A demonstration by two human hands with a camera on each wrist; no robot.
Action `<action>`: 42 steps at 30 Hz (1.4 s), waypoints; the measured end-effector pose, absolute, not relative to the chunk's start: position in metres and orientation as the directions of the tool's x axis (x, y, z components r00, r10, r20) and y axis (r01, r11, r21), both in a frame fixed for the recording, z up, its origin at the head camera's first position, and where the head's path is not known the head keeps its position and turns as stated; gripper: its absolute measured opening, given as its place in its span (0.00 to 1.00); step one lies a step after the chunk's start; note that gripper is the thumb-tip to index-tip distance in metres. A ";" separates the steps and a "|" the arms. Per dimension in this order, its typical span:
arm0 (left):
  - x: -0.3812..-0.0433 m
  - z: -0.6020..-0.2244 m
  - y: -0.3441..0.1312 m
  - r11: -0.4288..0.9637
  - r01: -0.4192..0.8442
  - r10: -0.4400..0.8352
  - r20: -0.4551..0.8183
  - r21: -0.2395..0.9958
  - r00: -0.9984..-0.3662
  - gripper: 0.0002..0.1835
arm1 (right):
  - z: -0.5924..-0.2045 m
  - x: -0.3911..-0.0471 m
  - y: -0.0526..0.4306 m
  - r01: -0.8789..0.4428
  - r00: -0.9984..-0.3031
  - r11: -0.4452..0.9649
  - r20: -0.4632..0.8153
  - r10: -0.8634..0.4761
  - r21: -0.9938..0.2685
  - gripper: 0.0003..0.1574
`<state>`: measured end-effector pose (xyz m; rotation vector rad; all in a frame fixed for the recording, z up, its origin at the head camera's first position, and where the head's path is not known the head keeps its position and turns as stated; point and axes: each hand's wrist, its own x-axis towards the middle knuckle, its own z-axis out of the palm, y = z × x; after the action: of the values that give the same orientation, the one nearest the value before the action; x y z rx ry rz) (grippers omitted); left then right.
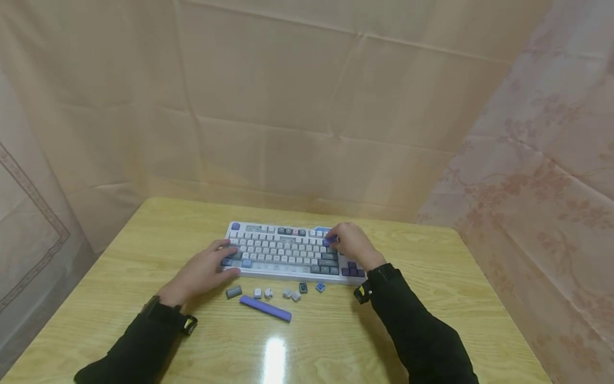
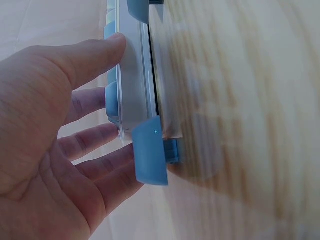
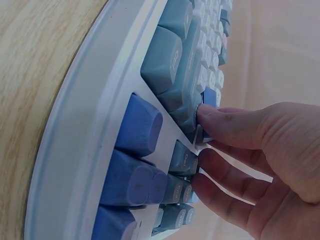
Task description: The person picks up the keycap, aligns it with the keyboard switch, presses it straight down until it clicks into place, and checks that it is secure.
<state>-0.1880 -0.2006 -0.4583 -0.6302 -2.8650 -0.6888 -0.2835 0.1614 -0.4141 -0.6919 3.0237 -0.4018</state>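
A white mechanical keyboard [image 1: 283, 250] with grey, white and blue keycaps lies on the table. My left hand [image 1: 203, 268] holds its left front corner, the thumb on the front edge and the fingers spread along the left side. In the left wrist view, that thumb presses the keyboard's pale side wall [image 2: 135, 75]. At the upper right of the main keys, my right hand [image 1: 354, 244] pinches a blue keycap [image 3: 210, 97] between thumb and index finger. Its other fingertips touch or hover by the grey Del and End keys [image 3: 182, 160]; contact is unclear.
In front of the keyboard lie a long purple-blue spacebar [image 1: 265, 308], a wide grey keycap [image 1: 233, 292], several white keycaps [image 1: 257, 293], a dark grey keycap [image 1: 303, 288] and a blue keycap [image 1: 320, 287]. The wooden table [image 1: 384, 341] meets a beige curtain [image 1: 288, 106] behind.
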 end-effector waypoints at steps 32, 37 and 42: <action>-0.186 -0.452 -0.200 0.807 0.423 0.375 0.196 0.412 -0.906 0.32 | -0.420 -0.286 0.165 -0.421 -0.904 0.862 0.056 -0.423 -0.283 0.12; -0.186 -0.452 -0.200 0.805 0.422 0.373 0.197 0.418 -0.907 0.32 | -0.418 -0.285 0.163 -0.397 -0.915 0.879 0.041 -0.401 -0.264 0.12; -0.187 -0.453 -0.200 0.812 0.406 0.367 0.174 0.419 -0.914 0.33 | -0.417 -0.286 0.162 -0.395 -0.916 0.888 0.035 -0.399 -0.237 0.11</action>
<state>-0.1869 -0.2001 -0.4526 -0.6214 -2.9091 -0.7018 -0.2861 0.1619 -0.4173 -0.6388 3.0375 -0.3762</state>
